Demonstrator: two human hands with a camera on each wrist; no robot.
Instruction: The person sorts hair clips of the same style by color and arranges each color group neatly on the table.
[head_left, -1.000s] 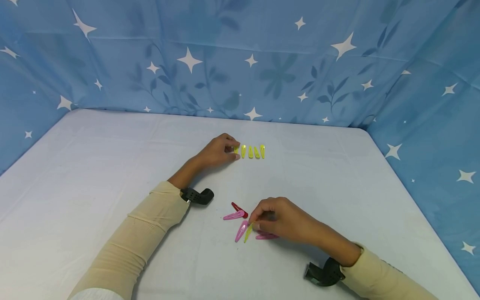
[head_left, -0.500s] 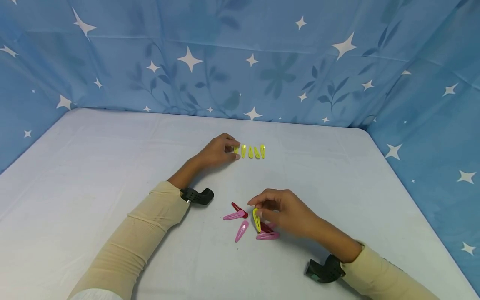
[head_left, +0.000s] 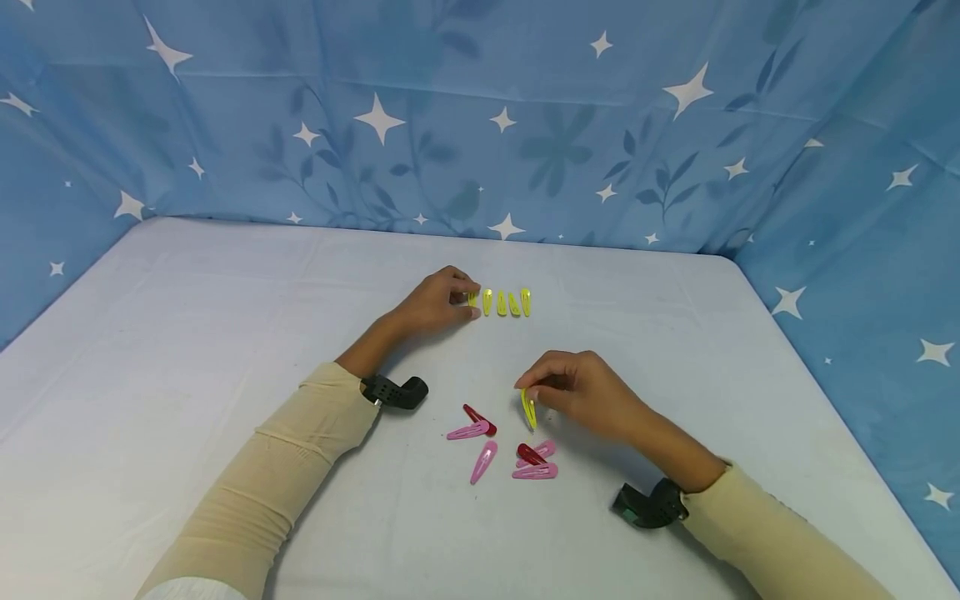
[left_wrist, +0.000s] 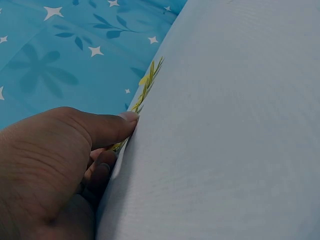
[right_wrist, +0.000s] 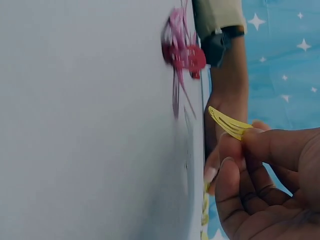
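Note:
My right hand (head_left: 588,392) pinches a yellow snap hair clip (head_left: 528,410) between thumb and index finger, clear above the table. The right wrist view shows that hair clip (right_wrist: 227,122) sticking out past the fingertips. At the far part of the table, my left hand (head_left: 435,302) holds the leftmost yellow hair clip (head_left: 472,299) of a row, thumb at its near end and finger at its far end. Its middle shows between them. More yellow hair clips (head_left: 502,304) lie side by side just to its right. In the left wrist view the thumb (left_wrist: 112,127) partly hides the row.
Pink hair clips (head_left: 483,462) and red hair clips (head_left: 480,419) lie loose on the white tablecloth (head_left: 360,517), nearer than the row. A red clip (head_left: 531,454) overlaps a pink one at the right. A blue star-patterned curtain (head_left: 450,100) hangs behind the table.
My right hand has lifted the yellow hair clip from among the pink and red ones and moved it away from me and slightly right. The left hand stays in place.

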